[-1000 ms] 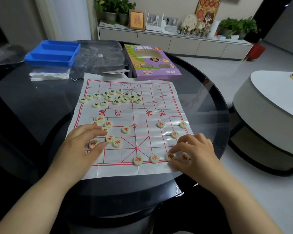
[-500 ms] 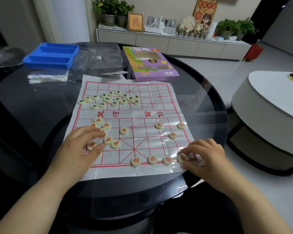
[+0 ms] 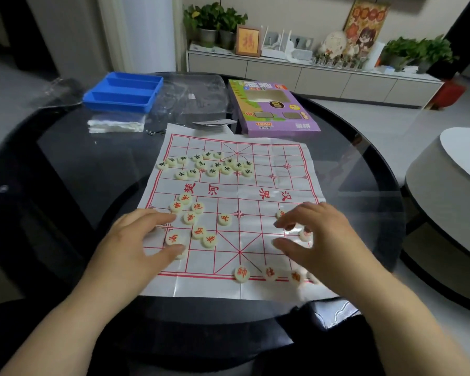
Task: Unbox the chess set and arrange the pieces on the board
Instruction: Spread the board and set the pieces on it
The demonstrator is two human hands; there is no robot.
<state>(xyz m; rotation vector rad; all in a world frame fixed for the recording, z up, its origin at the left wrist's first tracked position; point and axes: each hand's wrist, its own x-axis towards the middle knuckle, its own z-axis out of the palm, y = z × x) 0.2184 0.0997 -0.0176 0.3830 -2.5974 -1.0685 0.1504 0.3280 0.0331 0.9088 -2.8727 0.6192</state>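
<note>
Fingers (image 3: 282, 222) of the right hand (image 3: 318, 240) hover spread, holding nothing; left hand (image 3: 136, 240) lies open, likewise empty. Small cream round discs with red characters (image 3: 198, 232) look light and slick on the thin white printed sheet board (image 3: 255, 185); pinch their rims.

I read red 楚河 and 汉界 across the middle of the paper board (image 3: 228, 191). The purple box (image 3: 276, 109) shows "XCMI", I think. Pieces carry red or green characters, mostly too small to read.
</note>
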